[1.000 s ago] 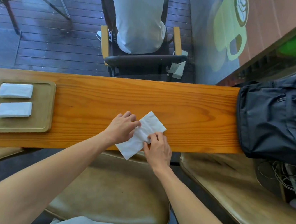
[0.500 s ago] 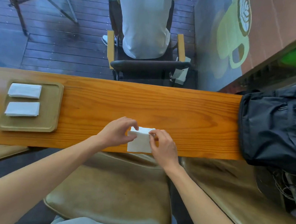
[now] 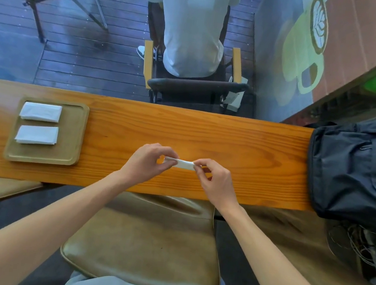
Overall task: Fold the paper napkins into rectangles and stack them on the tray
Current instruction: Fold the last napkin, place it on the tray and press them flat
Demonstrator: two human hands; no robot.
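Note:
A white paper napkin (image 3: 183, 164) hangs just above the middle of the wooden counter (image 3: 241, 149), seen nearly edge-on as a narrow strip. My left hand (image 3: 148, 163) pinches its left end and my right hand (image 3: 215, 181) pinches its right end. At the counter's left end lies a tan tray (image 3: 73, 136). On it are two folded white napkins, one at the back (image 3: 41, 112) and one in front (image 3: 37, 134), lying side by side and apart.
A black backpack (image 3: 358, 169) covers the counter's right end. Tan cushioned seats stand below the counter's near edge. Beyond the glass behind the counter a person in a white shirt sits on a chair.
The napkin lay flat and diagonal on the counter under both hands, then square to the edge. Now both hands have lifted it and hold it by its ends as a thin strip.

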